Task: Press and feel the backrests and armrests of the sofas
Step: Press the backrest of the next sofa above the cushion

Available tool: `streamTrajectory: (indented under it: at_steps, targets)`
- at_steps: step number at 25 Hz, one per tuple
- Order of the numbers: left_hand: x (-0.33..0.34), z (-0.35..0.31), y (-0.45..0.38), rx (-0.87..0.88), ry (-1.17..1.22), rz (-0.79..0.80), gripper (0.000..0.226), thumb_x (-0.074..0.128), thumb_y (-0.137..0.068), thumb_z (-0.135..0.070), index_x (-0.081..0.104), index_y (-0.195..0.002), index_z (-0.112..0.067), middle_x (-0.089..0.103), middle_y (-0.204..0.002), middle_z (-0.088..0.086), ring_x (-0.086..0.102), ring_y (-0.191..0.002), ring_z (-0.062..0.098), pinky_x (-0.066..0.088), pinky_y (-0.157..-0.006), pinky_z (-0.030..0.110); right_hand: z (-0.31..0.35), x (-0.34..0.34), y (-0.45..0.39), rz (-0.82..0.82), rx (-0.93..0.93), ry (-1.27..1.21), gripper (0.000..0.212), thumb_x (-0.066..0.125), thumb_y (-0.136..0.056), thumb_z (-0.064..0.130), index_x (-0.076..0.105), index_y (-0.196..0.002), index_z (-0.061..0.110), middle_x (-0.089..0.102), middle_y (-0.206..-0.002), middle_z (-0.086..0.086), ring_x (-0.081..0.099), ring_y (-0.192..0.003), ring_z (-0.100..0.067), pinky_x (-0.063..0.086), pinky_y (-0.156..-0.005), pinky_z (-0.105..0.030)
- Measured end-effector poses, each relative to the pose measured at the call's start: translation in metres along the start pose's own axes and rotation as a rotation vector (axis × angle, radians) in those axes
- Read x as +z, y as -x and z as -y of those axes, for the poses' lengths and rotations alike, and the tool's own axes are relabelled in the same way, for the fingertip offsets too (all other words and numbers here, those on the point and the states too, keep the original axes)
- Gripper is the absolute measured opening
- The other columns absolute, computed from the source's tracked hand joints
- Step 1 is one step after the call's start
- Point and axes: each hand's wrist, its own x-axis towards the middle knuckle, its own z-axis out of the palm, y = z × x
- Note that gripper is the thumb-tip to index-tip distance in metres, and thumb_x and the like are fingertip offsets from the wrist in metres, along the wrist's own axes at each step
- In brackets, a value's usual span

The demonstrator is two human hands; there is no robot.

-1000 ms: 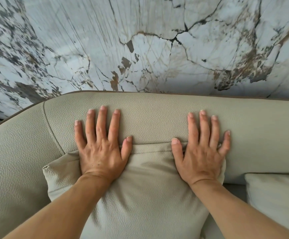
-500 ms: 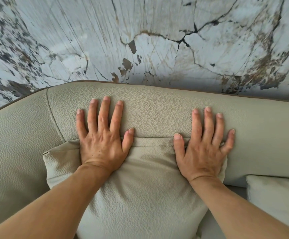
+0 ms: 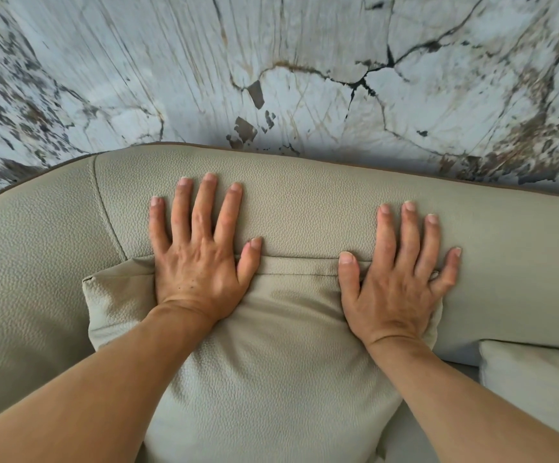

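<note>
Both palms lay flat, fingers spread and grasping nothing: the left hand and right hand straddled the cushion seam, fingertips on the backrest beyond; pressing evenly through the palms would judge firmness best

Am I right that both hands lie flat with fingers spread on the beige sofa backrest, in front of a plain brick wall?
Not quite. The head view shows the left hand and right hand flat on the beige backrest, but the wall behind is veined marble, not brick.
</note>
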Motion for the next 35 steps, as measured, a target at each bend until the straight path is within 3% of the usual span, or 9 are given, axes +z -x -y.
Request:
streamTrajectory:
  at_steps: [21,26,29,32,35]
  targets:
    - [0.024,0.006,-0.035,0.074,0.054,-0.022,0.07,0.032,-0.089,-0.057,0.026,-0.15,-0.022,0.03,-0.155,0.01,0.016,-0.144,0.035,0.004,-0.115,0.057,0.007,0.021,-0.023,-0.043,0.043,0.032,0.07,0.02,-0.094,0.059,0.027,-0.15,0.018,0.029,-0.157,-0.011,0.018,-0.145,-0.032,0.008,-0.113,-0.06]
    - [0.013,0.004,-0.034,0.059,0.021,0.059,0.069,0.029,-0.091,-0.058,0.022,-0.151,-0.024,0.026,-0.158,0.007,0.012,-0.146,0.031,0.001,-0.117,0.055,0.005,0.02,-0.024,-0.022,0.032,0.0,0.069,0.024,-0.093,0.058,0.027,-0.15,0.019,0.029,-0.156,-0.011,0.018,-0.145,-0.032,0.007,-0.113,-0.059]
    - [-0.001,0.004,-0.032,0.042,-0.012,0.134,0.069,0.019,-0.092,-0.06,0.01,-0.153,-0.027,0.016,-0.161,0.002,0.002,-0.149,0.027,-0.004,-0.119,0.052,0.007,0.011,-0.024,0.079,0.038,-0.034,0.071,0.026,-0.091,0.059,0.024,-0.15,0.02,0.024,-0.158,-0.008,0.013,-0.146,-0.03,0.002,-0.114,-0.057]
    - [-0.02,0.005,-0.031,0.043,0.044,0.253,0.07,0.018,-0.091,-0.058,-0.003,-0.152,-0.031,-0.001,-0.163,-0.005,-0.011,-0.148,0.021,-0.009,-0.119,0.047,0.005,-0.006,-0.026,0.262,0.05,0.008,0.074,0.013,-0.09,0.066,0.009,-0.153,0.027,0.007,-0.163,-0.001,-0.004,-0.147,-0.022,-0.006,-0.114,-0.053]
    - [-0.042,0.009,-0.029,0.01,0.176,0.455,0.065,0.023,-0.094,-0.053,0.001,-0.152,-0.034,-0.008,-0.162,-0.012,-0.014,-0.147,0.013,-0.007,-0.119,0.042,0.004,-0.027,-0.034,0.456,0.025,0.088,0.073,0.009,-0.09,0.067,-0.007,-0.152,0.03,-0.009,-0.163,0.004,-0.013,-0.146,-0.021,-0.001,-0.115,-0.054]
